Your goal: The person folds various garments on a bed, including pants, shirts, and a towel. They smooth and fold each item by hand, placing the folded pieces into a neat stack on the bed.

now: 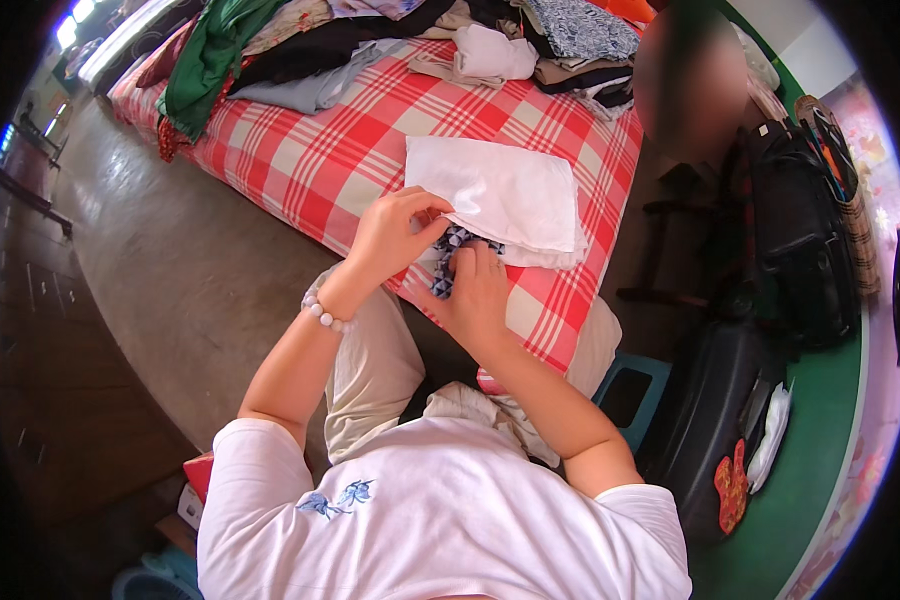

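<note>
A folded white cloth (505,190) lies flat near the front corner of the bed. My left hand (392,235) pinches its near left edge and lifts it a little. Under that edge, a dark blue and white patterned cloth (444,272) shows, bunched up; how far it runs beneath the white layer is hidden. My right hand (478,295) has its curled fingers closed on the patterned cloth, close to the left hand.
A red and white checked sheet (310,150) covers the bed. Piled clothes (320,60) line its far side, with a green garment (205,70) hanging over the left edge. Black bags (805,230) and a blue stool (635,385) stand on the right.
</note>
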